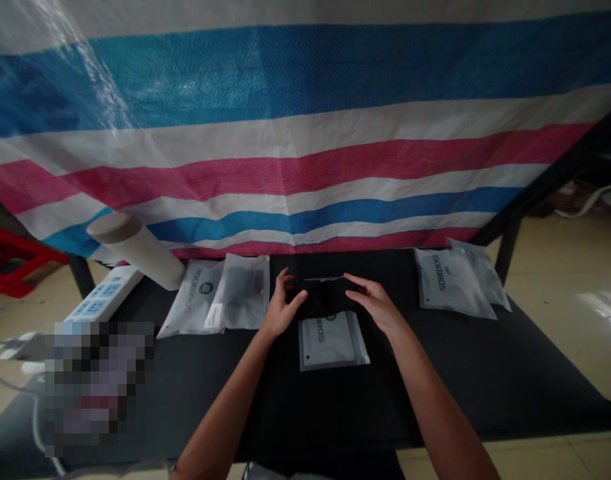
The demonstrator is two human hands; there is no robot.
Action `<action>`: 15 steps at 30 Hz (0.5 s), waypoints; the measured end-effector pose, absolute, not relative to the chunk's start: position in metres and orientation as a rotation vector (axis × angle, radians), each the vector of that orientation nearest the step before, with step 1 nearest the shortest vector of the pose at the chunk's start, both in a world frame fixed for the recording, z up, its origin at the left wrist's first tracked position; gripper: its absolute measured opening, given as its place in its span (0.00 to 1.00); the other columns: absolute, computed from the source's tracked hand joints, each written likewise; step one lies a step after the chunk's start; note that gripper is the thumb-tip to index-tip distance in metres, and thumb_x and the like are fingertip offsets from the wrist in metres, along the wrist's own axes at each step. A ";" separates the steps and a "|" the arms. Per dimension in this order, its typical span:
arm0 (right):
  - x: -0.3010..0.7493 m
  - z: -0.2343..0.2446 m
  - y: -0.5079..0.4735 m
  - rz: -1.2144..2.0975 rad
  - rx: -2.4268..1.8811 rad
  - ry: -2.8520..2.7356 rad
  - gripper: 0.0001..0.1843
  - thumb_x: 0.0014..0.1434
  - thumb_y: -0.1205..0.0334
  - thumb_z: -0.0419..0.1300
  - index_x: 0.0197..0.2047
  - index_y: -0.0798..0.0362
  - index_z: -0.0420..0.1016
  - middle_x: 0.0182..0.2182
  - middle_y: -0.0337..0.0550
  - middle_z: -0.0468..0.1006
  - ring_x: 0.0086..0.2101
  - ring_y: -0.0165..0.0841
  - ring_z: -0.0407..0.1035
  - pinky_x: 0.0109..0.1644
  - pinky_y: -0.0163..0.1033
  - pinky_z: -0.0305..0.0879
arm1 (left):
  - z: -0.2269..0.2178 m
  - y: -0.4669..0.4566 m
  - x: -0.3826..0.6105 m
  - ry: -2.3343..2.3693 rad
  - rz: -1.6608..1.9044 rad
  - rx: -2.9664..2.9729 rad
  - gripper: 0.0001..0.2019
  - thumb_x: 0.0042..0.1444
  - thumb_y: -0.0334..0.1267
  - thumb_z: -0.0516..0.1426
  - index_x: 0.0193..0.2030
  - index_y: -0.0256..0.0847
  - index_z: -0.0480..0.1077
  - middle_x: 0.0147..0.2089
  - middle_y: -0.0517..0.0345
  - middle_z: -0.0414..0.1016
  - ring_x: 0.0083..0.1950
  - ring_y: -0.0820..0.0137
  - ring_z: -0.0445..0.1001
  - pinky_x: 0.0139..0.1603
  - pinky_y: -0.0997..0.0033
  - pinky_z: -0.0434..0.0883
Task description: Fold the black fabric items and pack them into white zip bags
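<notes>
The left hand (281,307) and right hand (376,304) hold a folded black item (325,297) by its ends, each grip narrow with fingers spread, just above a printed zip bag (332,341) on the bench (435,393) (even pressure from both sides keeps a fold square). Further bags (450,283) lie at two o'clock, and a second pair (200,300) at ten.
</notes>
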State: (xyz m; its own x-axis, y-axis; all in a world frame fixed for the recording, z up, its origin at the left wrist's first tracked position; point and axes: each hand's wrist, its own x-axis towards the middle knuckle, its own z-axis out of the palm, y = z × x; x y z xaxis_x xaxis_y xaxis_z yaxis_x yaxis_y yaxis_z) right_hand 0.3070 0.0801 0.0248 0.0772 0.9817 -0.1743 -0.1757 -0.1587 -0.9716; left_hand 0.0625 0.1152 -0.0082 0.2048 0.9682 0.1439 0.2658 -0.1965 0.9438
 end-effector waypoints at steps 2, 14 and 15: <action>0.307 0.024 0.081 1.358 -1.201 -0.901 0.31 0.42 0.63 0.72 0.53 0.49 0.77 0.40 0.40 0.83 0.41 0.36 0.76 0.53 0.44 0.66 | -0.008 0.116 0.062 1.206 1.040 1.647 0.44 0.51 0.50 0.64 0.69 0.47 0.44 0.62 0.45 0.60 0.53 0.60 0.71 0.53 0.54 0.70; 0.311 0.035 0.076 1.284 -1.109 -0.852 0.30 0.42 0.62 0.72 0.52 0.49 0.78 0.42 0.40 0.82 0.40 0.35 0.74 0.47 0.40 0.68 | 0.016 0.096 0.079 1.061 1.065 2.142 0.55 0.44 0.43 0.68 0.72 0.45 0.37 0.70 0.40 0.46 0.65 0.51 0.60 0.60 0.49 0.66; 0.312 0.036 0.076 1.283 -1.097 -0.857 0.29 0.42 0.63 0.72 0.51 0.49 0.79 0.42 0.40 0.82 0.41 0.35 0.74 0.48 0.40 0.67 | 0.015 0.095 0.082 1.076 1.080 2.138 0.52 0.47 0.40 0.66 0.72 0.44 0.37 0.69 0.40 0.48 0.63 0.53 0.63 0.59 0.50 0.68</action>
State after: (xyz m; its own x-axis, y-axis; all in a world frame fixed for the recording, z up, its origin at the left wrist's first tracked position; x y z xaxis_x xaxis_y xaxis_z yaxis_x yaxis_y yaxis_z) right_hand 0.3118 0.0761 0.0359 0.1249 0.9883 -0.0877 -0.2973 -0.0471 -0.9536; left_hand 0.0817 0.0947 0.0152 0.3695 0.8267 0.4244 0.4209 -0.5561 0.7167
